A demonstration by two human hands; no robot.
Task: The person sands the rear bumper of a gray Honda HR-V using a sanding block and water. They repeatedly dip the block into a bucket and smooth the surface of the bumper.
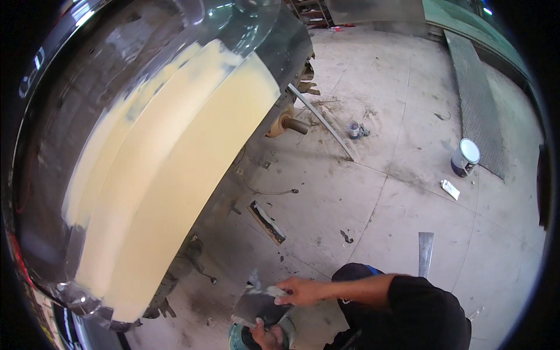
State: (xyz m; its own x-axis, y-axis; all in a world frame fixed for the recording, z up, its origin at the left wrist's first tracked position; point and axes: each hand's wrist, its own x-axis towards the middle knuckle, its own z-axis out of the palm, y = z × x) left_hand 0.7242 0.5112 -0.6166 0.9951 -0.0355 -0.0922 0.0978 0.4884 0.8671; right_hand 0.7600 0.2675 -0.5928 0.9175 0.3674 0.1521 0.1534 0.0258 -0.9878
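Observation:
At the lower edge, both my hands hold a dark grey sheet [256, 308] with pale, ragged edges; its exact kind cannot be made out. My right hand [298, 291] pinches its right upper edge between thumb and fingers. Below, my left hand [267, 336] grips the near edge, thumb on top, partly cut off by the frame. Under the sheet stands a round container with a teal rim [234, 335], mostly hidden. To the left is a dark car body panel [122, 41] with a broad coat of cream-coloured filler [175, 157].
A long sanding block [266, 223] lies on the concrete floor [373, 216]. A metal strut [321, 121] leans near the car's edge. Further right are a lidded paint can [465, 157], a white tube [450, 189], a small tin [354, 129] and a metal strip [426, 254].

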